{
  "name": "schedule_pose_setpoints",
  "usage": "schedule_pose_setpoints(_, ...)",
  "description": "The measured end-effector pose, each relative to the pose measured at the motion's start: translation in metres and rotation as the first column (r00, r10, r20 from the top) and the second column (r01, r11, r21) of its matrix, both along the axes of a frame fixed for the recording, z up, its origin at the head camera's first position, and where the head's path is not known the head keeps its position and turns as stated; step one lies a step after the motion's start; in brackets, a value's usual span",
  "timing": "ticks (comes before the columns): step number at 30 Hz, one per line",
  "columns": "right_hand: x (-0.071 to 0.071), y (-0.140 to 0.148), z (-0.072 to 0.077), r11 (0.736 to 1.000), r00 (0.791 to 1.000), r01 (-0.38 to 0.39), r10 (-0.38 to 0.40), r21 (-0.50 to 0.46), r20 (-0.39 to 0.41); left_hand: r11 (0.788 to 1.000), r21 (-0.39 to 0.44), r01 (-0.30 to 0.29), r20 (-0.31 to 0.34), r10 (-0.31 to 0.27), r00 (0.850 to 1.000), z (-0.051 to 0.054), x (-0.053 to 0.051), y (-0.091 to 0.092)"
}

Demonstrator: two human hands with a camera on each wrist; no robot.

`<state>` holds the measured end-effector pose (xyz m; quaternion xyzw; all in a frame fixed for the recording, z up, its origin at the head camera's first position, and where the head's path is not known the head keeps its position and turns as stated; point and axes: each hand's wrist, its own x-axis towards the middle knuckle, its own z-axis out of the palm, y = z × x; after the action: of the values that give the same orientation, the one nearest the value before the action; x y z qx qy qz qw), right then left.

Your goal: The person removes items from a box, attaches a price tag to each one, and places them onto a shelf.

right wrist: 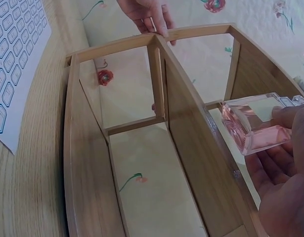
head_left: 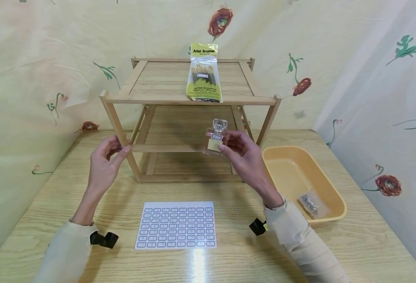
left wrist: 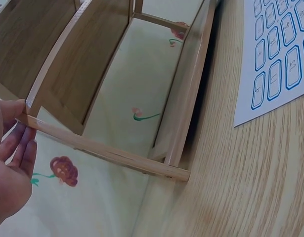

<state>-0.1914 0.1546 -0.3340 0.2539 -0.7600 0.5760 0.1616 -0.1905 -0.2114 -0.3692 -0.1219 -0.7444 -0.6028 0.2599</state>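
Note:
A three-tier wooden shelf rack (head_left: 165, 148) stands at the back of the table. My left hand (head_left: 104, 163) pinches its front left post at the height of the middle tier; in the left wrist view the thumb lies on one side of the wood and the fingers on the other. In my right hand (head_left: 244, 159) is a glass perfume bottle (head_left: 214, 144) with pinkish liquid, a clear faceted cap and a small blue-edged label. It is held upright in front of the middle tier. The right wrist view shows the bottle (right wrist: 258, 123) close to the shelf edge.
A pack of artist brushes (head_left: 203, 84) lies on the top tier. At right sits a yellow plastic bin (head_left: 285, 165) with a small clear bag of metal pieces (head_left: 308, 204) inside. A white sheet of blue-framed labels (head_left: 176, 226) lies on the table before the rack.

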Motion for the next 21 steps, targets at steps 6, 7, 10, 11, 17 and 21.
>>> schedule_pose_setpoints(6, -0.005, -0.006, 0.001, 1.0, 1.0, -0.004, 0.004, -0.024, -0.01, 1.0, -0.023, -0.007, 0.025, 0.008, 1.0, -0.003, 0.0, -0.002)
schedule_pose_setpoints(7, -0.006, -0.007, 0.0, 0.999, 1.0, -0.007, 0.006, -0.033, -0.018, 1.0, -0.027, -0.01, 0.027, 0.01, 1.0, -0.003, 0.0, -0.003)
schedule_pose_setpoints(10, -0.008, -0.01, -0.001, 0.999, 0.999, -0.018, 0.015, -0.05, -0.047, 1.0, -0.028, -0.008, 0.023, 0.008, 1.0, -0.004, -0.001, -0.003)
schedule_pose_setpoints(11, -0.009, -0.011, -0.001, 0.998, 0.998, -0.021, 0.018, -0.053, -0.055, 1.0, -0.028, -0.005, 0.021, 0.006, 1.0, -0.004, -0.001, -0.003)
schedule_pose_setpoints(17, -0.014, -0.015, 0.001, 0.998, 0.996, -0.04, 0.036, -0.046, -0.078, 1.0, -0.017, -0.001, 0.017, 0.001, 1.0, -0.005, -0.002, -0.003)
schedule_pose_setpoints(21, -0.018, -0.018, 0.003, 0.998, 0.995, -0.047, 0.044, -0.037, -0.086, 1.0, 0.005, -0.002, 0.007, 0.002, 1.0, -0.006, -0.001, -0.002)
